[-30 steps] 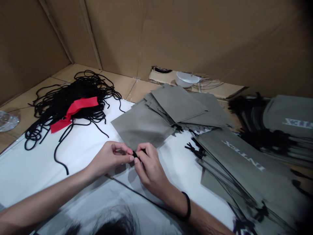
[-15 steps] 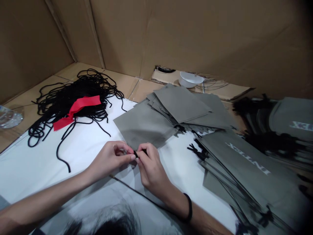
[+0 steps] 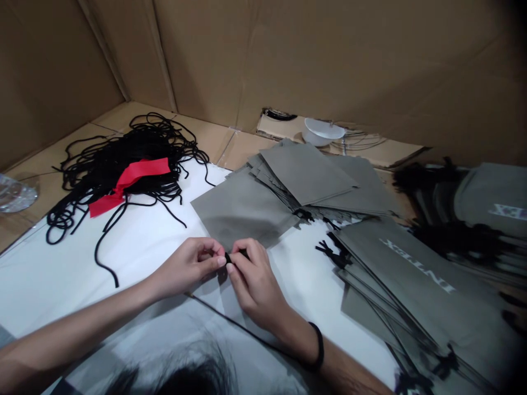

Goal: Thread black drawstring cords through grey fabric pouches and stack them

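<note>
Fingertips of my left hand (image 3: 197, 262) and my right hand (image 3: 257, 280) meet over a short stretch of black cord (image 3: 228, 258), pinching it from both sides. Most of the cord is hidden by the fingers. Just beyond lies a flat grey pouch (image 3: 242, 208), its near corner behind my hands. A thin dark rod with a brassy tip (image 3: 230, 319) runs across the white surface below my hands and passes under my right wrist, which wears a black band (image 3: 319, 345).
Loose black cords (image 3: 119, 159) with a red strip (image 3: 140, 171) are heaped at left. Grey pouches (image 3: 307, 170) fan out behind; printed ones (image 3: 415, 263) are stacked at right. A white bowl-like piece (image 3: 323, 131) sits near the cardboard wall (image 3: 329, 55). Clear plastic (image 3: 16, 195) lies far left.
Both hands stay in nearly the same place, still pinching the cord. The fingers have shifted only slightly, and the view has moved a little.
</note>
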`<state>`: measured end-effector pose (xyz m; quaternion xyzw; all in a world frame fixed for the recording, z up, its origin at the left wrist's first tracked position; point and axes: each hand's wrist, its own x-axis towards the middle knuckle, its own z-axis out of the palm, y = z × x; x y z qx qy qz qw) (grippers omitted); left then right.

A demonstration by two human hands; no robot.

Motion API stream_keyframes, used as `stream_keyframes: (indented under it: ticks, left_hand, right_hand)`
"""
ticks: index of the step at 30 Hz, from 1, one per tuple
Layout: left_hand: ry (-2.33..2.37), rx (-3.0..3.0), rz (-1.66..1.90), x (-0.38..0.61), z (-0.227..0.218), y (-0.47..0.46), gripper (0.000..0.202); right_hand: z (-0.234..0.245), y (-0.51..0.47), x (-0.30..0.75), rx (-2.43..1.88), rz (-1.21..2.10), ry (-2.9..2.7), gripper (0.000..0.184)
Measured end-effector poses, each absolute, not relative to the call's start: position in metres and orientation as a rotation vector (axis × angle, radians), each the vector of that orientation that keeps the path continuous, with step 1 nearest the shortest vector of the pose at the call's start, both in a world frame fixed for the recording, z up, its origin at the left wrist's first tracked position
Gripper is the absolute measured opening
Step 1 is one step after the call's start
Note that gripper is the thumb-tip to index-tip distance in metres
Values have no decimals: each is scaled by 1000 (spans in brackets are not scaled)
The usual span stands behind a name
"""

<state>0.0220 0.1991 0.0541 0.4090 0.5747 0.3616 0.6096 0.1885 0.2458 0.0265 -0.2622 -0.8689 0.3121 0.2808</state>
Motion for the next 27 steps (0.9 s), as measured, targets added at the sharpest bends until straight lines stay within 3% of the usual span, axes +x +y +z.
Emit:
stream_keyframes:
  ticks: [7,14,27]
  left_hand:
    - [1364,1004,822,24,49,192,28]
    - [1625,1460,883,23,60,193,17]
    - [1455,1200,784,19,53,196,19]
  right_hand:
    - [26,247,188,-717,879,-2276,15]
    - [25,247,189,-691,872,-2316,15]
    - [24,248,188,-675,863,-2370,16]
